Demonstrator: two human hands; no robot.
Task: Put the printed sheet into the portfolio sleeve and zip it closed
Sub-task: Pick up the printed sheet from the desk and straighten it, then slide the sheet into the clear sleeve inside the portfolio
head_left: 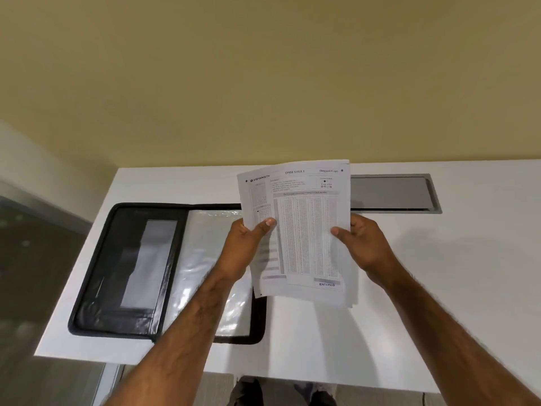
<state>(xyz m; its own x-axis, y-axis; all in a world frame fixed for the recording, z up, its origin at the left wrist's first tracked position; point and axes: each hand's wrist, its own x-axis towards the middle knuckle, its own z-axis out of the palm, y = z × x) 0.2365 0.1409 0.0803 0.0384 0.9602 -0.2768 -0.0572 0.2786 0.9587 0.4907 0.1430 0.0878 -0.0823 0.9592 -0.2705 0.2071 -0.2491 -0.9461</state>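
Note:
The printed sheet [304, 232], white with grey tables and small text, is held upright above the table. My left hand [248, 244] grips its left edge and my right hand [360, 244] grips its right edge, thumbs on the front. The black portfolio [123, 268] lies open flat on the table to the left. Its clear plastic sleeve [202, 259] covers the right half, partly hidden behind my left forearm and the sheet. A black zip border runs round the portfolio's rim.
The white table [439, 288] ends at a front edge near my body and at a left edge beside the portfolio. A grey metal cable flap [392, 193] is set into the table at the back right. A beige wall rises behind.

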